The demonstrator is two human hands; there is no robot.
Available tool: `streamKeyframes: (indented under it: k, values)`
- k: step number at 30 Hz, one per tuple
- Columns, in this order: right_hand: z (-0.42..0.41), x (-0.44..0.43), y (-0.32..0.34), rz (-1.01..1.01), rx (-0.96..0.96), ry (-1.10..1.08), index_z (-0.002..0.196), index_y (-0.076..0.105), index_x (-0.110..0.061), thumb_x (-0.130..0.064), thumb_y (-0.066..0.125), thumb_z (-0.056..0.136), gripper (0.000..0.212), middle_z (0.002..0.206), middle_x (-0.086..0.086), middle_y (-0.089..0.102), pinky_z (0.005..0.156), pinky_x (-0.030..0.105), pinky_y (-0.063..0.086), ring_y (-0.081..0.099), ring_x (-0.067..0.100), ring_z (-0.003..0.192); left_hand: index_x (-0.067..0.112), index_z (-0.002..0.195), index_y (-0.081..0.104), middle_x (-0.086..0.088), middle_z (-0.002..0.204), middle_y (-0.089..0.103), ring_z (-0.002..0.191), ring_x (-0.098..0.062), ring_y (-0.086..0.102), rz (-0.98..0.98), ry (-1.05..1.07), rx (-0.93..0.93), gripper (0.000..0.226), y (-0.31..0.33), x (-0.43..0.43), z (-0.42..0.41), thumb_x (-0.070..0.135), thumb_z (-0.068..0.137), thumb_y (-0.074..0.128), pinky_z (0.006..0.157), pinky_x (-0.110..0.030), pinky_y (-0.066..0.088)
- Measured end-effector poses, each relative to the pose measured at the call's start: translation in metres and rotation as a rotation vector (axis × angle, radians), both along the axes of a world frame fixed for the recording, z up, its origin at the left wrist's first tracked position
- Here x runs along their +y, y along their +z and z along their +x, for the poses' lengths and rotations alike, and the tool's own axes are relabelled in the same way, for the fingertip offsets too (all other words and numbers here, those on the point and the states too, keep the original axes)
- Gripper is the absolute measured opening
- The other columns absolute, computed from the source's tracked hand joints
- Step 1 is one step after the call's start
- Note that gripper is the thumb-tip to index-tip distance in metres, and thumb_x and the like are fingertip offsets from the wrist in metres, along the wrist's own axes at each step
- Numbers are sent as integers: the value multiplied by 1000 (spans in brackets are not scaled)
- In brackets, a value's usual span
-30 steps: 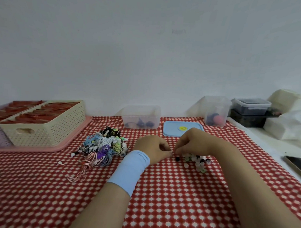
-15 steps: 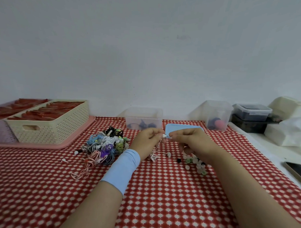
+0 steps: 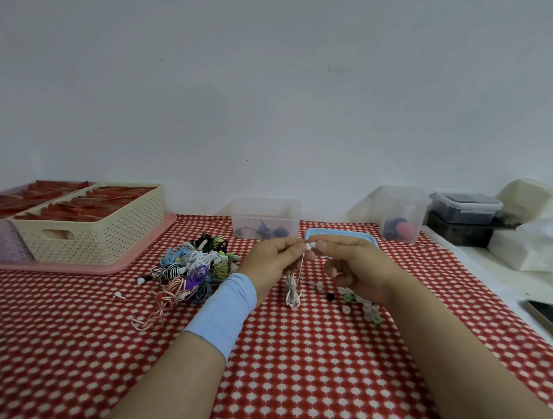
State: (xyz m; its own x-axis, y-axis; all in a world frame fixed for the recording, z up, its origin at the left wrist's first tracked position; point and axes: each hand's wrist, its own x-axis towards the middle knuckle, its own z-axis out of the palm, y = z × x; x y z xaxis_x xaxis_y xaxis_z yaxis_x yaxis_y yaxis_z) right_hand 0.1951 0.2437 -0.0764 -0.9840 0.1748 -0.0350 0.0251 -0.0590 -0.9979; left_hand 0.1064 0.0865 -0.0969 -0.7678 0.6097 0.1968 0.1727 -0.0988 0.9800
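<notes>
White and small, the earbud (image 3: 309,245) is held up above the red checked tablecloth (image 3: 294,366), near the middle of the table, pinched between both hands. The left hand (image 3: 273,262) grips it between thumb and forefinger, and its thin cord (image 3: 292,293) drops to a coiled bundle lying on the cloth just below. The right hand (image 3: 354,268) pinches the bud's other end, its remaining fingers curled in. Whether a tip already sits between those fingertips is too small to tell. This looks like a silicone tip being fitted to the bud, with the fit not yet finished.

Loose ear tips (image 3: 359,306) in white, green and black lie scattered under the right wrist. A heap of coiled earphones (image 3: 195,266) sits left of the hands, so plenty of work seems left. Behind stand a clear tub (image 3: 265,218) holding a few dark items, a blue lid (image 3: 340,235) and a cream basket (image 3: 89,228).
</notes>
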Motion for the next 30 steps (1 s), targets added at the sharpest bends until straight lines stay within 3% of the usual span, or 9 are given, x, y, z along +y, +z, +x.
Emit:
streamKeyframes:
  k: [4, 9, 14, 17, 21, 25, 30]
  values:
    - [2, 0, 2, -35, -17, 25, 104, 80, -17, -13, 64, 93, 20, 87, 0, 70, 45, 18, 28, 46, 10, 58, 15, 96, 73, 4, 78, 73, 82, -20, 54, 41, -46, -79, 15, -1, 0, 0, 16, 97, 58, 82, -33, 48]
    - [3, 1, 1, -24, -78, 66, 106, 79, -14, -14, 66, 91, 20, 90, 2, 71, 43, 18, 30, 45, 10, 58, 10, 96, 73, 3, 76, 70, 84, -22, 54, 13, -111, -63, 16, -4, -4, -4, 12, 97, 57, 85, -35, 47]
    - [4, -1, 5, -6, -93, 39, 100, 81, -15, -11, 67, 89, 17, 80, 1, 71, 41, 17, 31, 47, 9, 57, 6, 100, 70, 2, 73, 69, 74, -10, 62, 52, -154, -154, 16, -4, -4, -2, 9, 97, 55, 82, -27, 50]
    - [4, -1, 5, -3, -98, 31, 101, 80, -14, -11, 68, 89, 17, 80, 3, 71, 41, 17, 30, 49, 9, 56, 7, 96, 71, 1, 72, 69, 73, -11, 61, 49, -167, -165, 16, -3, -3, -1, 8, 97, 55, 85, -32, 47]
    - [3, -4, 5, 29, -67, -30, 100, 78, -13, -11, 71, 87, 15, 80, 3, 72, 40, 19, 35, 53, 12, 55, 14, 93, 75, 1, 77, 72, 80, -17, 58, 30, -117, -113, 16, -4, -3, -5, 11, 96, 59, 88, -36, 49]
    - [6, -4, 9, 211, 36, -154, 96, 78, -16, -13, 72, 91, 8, 76, 1, 73, 47, 23, 40, 61, 13, 59, 12, 104, 73, 0, 84, 76, 68, -5, 60, -30, -15, 11, 15, -3, -1, -8, 15, 94, 63, 76, -25, 51]
    - [10, -7, 11, 356, 77, -133, 97, 79, -15, -21, 77, 87, 11, 87, 4, 78, 49, 23, 42, 64, 12, 62, 21, 96, 74, -2, 87, 76, 70, -1, 65, -113, 75, 139, 8, -1, -2, -5, 20, 92, 67, 83, -23, 55]
